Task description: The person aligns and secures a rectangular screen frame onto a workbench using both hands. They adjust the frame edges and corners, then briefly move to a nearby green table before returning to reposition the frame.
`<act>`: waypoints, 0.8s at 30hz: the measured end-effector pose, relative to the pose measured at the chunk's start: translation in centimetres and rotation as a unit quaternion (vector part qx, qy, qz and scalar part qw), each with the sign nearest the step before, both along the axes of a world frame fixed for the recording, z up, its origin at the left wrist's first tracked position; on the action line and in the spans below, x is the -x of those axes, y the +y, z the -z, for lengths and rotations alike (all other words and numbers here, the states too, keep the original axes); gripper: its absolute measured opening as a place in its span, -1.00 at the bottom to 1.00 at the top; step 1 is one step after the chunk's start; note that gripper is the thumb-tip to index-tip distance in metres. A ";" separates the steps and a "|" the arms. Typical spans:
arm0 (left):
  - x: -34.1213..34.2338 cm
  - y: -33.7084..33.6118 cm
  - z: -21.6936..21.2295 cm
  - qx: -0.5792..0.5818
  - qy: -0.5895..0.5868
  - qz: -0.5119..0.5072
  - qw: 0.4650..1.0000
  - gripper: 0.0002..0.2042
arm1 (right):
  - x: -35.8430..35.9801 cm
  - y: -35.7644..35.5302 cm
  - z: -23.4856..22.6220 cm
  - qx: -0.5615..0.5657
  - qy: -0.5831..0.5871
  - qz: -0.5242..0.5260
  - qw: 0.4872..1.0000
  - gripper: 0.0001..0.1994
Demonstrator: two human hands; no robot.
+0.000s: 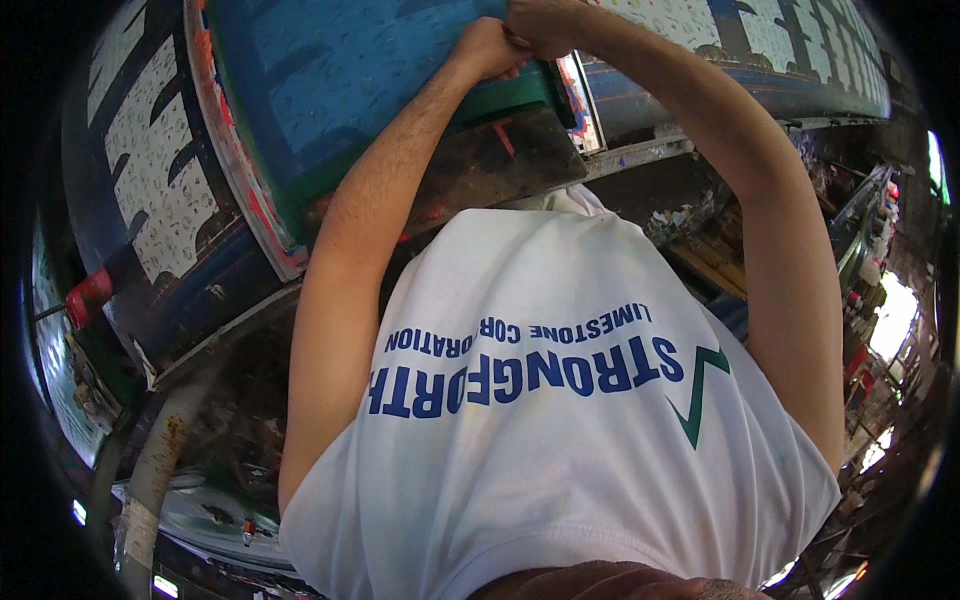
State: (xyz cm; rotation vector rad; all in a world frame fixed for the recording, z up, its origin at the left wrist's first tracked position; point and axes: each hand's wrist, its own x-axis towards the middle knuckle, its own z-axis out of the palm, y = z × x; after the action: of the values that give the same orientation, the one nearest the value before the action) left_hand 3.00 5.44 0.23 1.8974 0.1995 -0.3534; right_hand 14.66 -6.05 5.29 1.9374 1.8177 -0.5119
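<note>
At the top edge, my left hand [488, 48] is closed, its fingers curled under. Right against it, my right hand [545, 25] is closed too and partly cut off by the picture's edge. Whatever they grip, if anything, is hidden. Both hands are over the near right part of a printing screen [330, 75] with a blue mesh and green margin. Its frame [232, 130] is stained red and white along the left side. A dark, stained board [490, 165] lies along the screen's near edge, close to my body.
White patterned fabric pieces [160, 170] lie on the dark long table left of the screen, and more pieces [765, 40] lie to the right. A metal rail [640, 155] edges the table. A pipe [160, 450] stands lower left. Cluttered shelving [860, 230] is at right.
</note>
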 end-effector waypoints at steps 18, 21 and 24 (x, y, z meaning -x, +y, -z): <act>0.1 -0.3 0.7 0.001 -0.006 0.016 1.000 -0.75 | -1.6 0.4 -0.3 -0.018 0.003 -0.032 0.999 -0.80; 0.4 -0.9 0.6 -0.011 -0.012 -0.016 1.000 -0.72 | -1.9 0.8 -1.3 0.031 0.046 -0.019 0.998 -0.81; 0.9 -1.5 0.3 -0.033 -0.029 -0.037 0.998 -0.68 | -1.9 0.7 -2.5 0.017 0.076 0.025 0.997 -0.81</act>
State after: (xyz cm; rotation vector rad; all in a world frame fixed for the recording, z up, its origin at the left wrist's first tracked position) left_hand 2.11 3.89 -0.07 1.9575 0.2454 -0.2447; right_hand 16.55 -5.37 7.79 1.9729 1.8436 -0.7205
